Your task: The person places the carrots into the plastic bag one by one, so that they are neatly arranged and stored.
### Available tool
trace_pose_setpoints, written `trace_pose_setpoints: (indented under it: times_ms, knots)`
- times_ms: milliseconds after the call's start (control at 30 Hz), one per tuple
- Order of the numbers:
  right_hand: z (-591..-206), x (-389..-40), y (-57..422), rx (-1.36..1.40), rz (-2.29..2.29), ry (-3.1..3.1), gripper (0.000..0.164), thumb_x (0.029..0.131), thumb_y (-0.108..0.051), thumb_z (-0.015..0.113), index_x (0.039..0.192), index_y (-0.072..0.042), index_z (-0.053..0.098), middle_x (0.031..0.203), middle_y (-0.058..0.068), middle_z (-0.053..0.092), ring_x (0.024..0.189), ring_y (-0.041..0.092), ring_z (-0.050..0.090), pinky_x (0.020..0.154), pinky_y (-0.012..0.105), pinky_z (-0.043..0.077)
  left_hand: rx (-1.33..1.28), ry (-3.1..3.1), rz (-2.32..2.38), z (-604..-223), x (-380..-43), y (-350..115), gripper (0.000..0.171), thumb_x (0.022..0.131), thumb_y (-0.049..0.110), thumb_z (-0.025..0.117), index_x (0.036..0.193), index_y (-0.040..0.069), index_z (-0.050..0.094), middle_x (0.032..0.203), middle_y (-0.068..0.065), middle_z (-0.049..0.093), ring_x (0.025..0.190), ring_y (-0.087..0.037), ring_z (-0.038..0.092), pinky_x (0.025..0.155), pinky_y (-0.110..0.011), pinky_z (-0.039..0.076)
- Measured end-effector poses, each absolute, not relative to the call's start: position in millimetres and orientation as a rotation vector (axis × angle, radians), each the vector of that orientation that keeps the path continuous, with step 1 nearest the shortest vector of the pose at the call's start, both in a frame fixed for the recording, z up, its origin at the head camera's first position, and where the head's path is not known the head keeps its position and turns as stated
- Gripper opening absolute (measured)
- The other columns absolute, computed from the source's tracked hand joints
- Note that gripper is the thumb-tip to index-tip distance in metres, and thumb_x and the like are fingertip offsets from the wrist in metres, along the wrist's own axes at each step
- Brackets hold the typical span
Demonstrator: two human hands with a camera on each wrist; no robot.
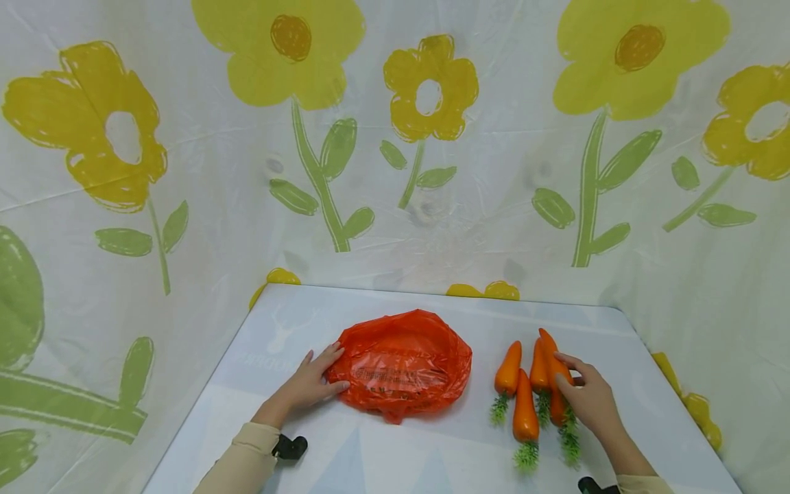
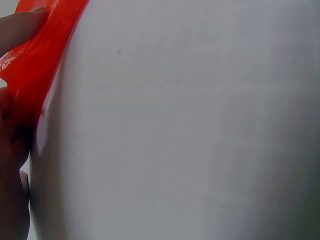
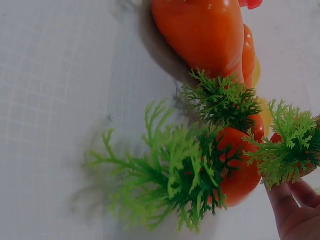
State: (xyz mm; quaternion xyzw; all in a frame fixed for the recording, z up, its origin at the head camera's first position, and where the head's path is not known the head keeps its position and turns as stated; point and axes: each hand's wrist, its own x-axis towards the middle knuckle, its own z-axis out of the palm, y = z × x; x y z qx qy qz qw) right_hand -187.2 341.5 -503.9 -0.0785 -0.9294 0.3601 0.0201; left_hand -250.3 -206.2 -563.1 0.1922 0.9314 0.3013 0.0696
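On the right half of the pale table (image 1: pixel 469 453), a small cluster of orange carrots (image 1: pixel 524 412) lies with tips pointing away from the person and leafy tops toward them, the bodies overlapping on the right-hand side. Each that shows clearly is a smooth, glossy cone, broad and rounded at the shoulder, narrowing to a blunt tip, with pale glints of light along the skin. Their green tufts (image 3: pixel 165 170) are finely branched and frilly, stiff and plastic-looking, bright at the ends and darker near the stem; the right wrist view brings out the forked little sprigs. The right hand (image 1: pixel 589 394) grips the rightmost raised carrot (image 1: pixel 551 357), thumb on the near side and fingers on the far side. Left of the cluster, and apart from it, sits a red plastic bag (image 1: pixel 401 370), thin, shiny and see-through, spread into a rough oval with crinkled edges and lines of dark print too small to read. The left hand (image 1: pixel 308 381) touches its left edge, fingers extended and thumb set apart from them. Faint blue triangles and a deer figure mark the flat tabletop, and behind it hangs a softly creased white cloth (image 1: pixel 481 206) with yellow flowers and green leaves.
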Motion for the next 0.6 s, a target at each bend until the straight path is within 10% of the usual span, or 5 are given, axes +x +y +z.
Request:
trace_pose_setpoints:
  times_ms: [600]
  knots:
    - [-511,-190,329,-0.175,1.137,-2.854,0.050,0.102,-0.027,0.057,0.147,-0.007,0.053,0.141,0.026,0.049,0.113,0.043,0.052,0.075,0.035,0.053,0.548,2.799,0.914,-564,-250,-206,0.088,0.089,0.051,0.074,0.157,0.007,0.039,0.165,-0.012,0.030,0.153,-0.033,0.024,0.124,-0.058,0.001]
